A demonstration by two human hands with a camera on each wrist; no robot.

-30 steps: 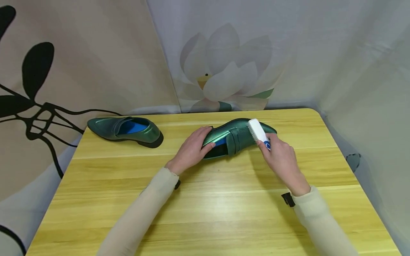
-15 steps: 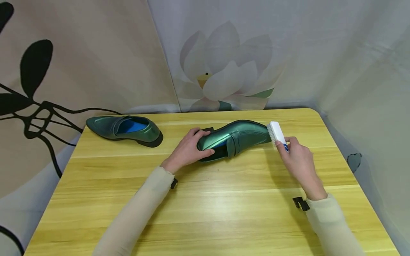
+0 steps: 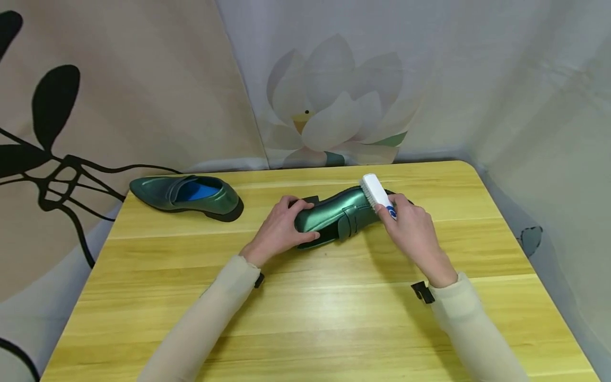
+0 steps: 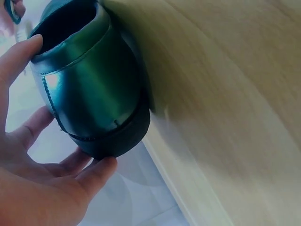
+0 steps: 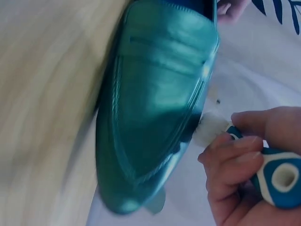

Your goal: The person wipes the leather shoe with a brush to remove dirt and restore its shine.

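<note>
A shiny green loafer [image 3: 358, 215] lies tipped on its side, its toe toward the right. My left hand [image 3: 277, 228] grips its heel end; in the left wrist view the thumb lies at the opening's rim and fingers touch the heel [image 4: 127, 127]. With my right hand [image 3: 412, 236] I hold a white-and-blue brush [image 3: 374, 190], its white bristles against the shoe's far side, forward of the strap. The right wrist view shows the brush's blue handle [image 5: 282, 195] between curled fingers. My right hand hides the toe in the head view.
A matching green loafer [image 3: 224, 201] with a blue insole stands upright at the table's back left. The wooden table [image 3: 324, 318] ends at a pale curtain [image 3: 191, 106] printed with flowers and dark leaves.
The brush has gone right to the toe, then back left along the shoe's side. The loafer has shifted slightly toward me, while my left hand keeps its hold on the heel.
</note>
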